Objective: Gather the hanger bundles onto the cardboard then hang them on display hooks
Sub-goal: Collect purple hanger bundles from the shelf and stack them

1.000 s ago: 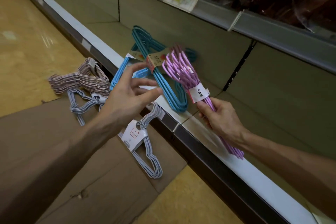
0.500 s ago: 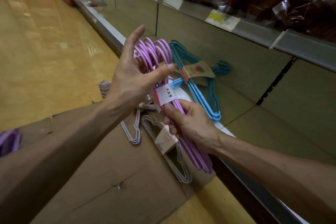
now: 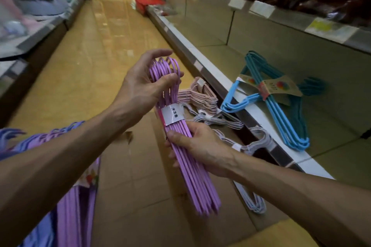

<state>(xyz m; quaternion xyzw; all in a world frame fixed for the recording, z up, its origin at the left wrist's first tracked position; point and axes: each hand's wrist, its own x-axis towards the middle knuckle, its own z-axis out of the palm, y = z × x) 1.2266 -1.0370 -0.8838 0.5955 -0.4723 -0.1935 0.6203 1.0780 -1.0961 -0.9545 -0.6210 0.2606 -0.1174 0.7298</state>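
Observation:
A purple hanger bundle (image 3: 192, 178) with a white paper band is held over the flat cardboard (image 3: 140, 196) on the floor. My right hand (image 3: 192, 146) grips its shafts just below the band. My left hand (image 3: 144, 84) curls round the hook ends at the top, thumb pressed on them. A blue hanger bundle (image 3: 281, 112) with a card label lies on the low shelf at right. Pink hangers (image 3: 200, 96) and white hanger bundles (image 3: 251, 142) lie on the cardboard by the shelf edge. More purple and lilac hangers (image 3: 74, 196) lie at lower left, partly behind my left arm.
The low shelf's white front edge (image 3: 212, 74) runs along the right. An upper shelf (image 3: 301, 16) carries dark wrapped goods and price tags. The yellow aisle floor (image 3: 96, 46) stretches ahead, with a red basket (image 3: 148, 2) far down and another shelf unit at left.
The purple bundle has come off the shelf and over the cardboard. My left hand has closed round its hooks. The view has swung left along the aisle.

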